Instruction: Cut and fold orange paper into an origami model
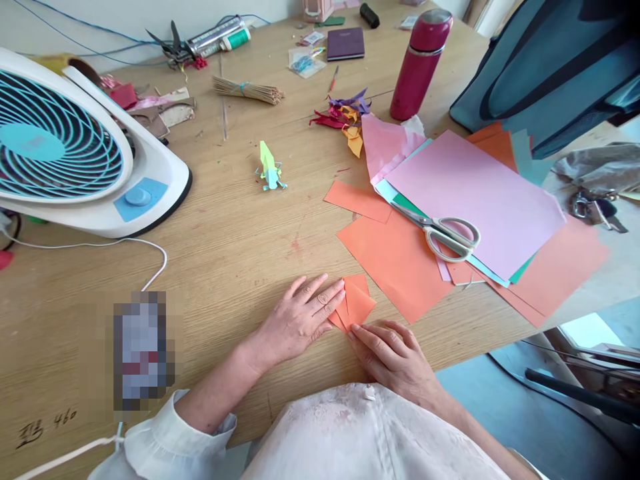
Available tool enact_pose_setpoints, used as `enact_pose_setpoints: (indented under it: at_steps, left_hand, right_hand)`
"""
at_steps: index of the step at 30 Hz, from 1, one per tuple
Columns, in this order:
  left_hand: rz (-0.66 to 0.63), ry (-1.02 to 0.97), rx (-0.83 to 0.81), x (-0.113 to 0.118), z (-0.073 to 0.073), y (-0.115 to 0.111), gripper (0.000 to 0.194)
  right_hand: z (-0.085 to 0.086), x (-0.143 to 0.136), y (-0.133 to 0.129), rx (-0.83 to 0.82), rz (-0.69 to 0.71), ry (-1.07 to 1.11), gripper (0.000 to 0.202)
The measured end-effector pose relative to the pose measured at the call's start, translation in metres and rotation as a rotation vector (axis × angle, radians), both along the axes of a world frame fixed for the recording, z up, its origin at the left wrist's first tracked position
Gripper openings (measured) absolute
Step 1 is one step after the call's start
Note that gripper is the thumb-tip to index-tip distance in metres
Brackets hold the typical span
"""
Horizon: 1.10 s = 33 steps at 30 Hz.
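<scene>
A small piece of folded orange origami paper (359, 305) lies near the table's front edge, with crease lines and a pointed flap on its right. My left hand (295, 320) rests flat with its fingers stretched out, the fingertips on the paper's left side. At the paper's bottom corner, my right hand (393, 357) has its fingers curled together, the index fingertip touching the edge; its thumb is mostly hidden. Beyond my hands stands a folded green and blue paper figure (270, 168).
Scissors (453, 238) lie on a stack of pink paper (475, 180), beside orange sheets (395, 260). A maroon flask (420, 67) stands behind, near a teal bag (525, 73). At left are a fan (155, 180) and a blurred-out phone-like object (143, 347) with a cable.
</scene>
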<state>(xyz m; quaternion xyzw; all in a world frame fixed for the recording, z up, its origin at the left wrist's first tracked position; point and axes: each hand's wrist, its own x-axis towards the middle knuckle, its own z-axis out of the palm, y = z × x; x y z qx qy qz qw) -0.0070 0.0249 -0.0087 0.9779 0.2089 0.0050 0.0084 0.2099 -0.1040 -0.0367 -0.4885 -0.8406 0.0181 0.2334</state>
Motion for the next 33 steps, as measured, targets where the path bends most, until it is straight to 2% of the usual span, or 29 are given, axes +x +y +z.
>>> enact_pose_setpoints:
  at_steps: [6,15,23,25,28,31,33]
  left_hand:
    - [0.013,0.007,-0.001,0.002,0.003,0.000,0.049]
    - [0.037,-0.035,-0.017,0.008,-0.001,-0.001,0.046]
    - [0.113,-0.121,-0.101,0.009,-0.006,-0.005,0.053]
    - [0.169,-0.194,-0.136,0.012,-0.006,-0.006,0.050]
    - [0.353,-0.300,-0.206,0.022,-0.003,-0.006,0.040]
    - [0.526,-0.324,-0.343,0.037,0.003,-0.005,0.018]
    - [0.578,-0.321,-0.439,0.044,0.010,-0.003,0.005]
  right_hand:
    - [0.000,-0.001,0.000,0.007,-0.006,-0.006,0.033]
    - [0.001,0.000,0.002,0.011,0.000,0.005,0.034]
    - [0.003,0.000,0.001,-0.013,0.010,0.003,0.035]
    - [0.003,0.000,0.001,-0.012,0.008,-0.001,0.034]
    - [0.001,0.001,0.000,-0.019,0.012,-0.006,0.035]
    - [-0.001,0.001,-0.001,-0.018,0.011,-0.003,0.037]
    - [-0.002,0.001,-0.001,-0.014,0.011,0.001,0.038]
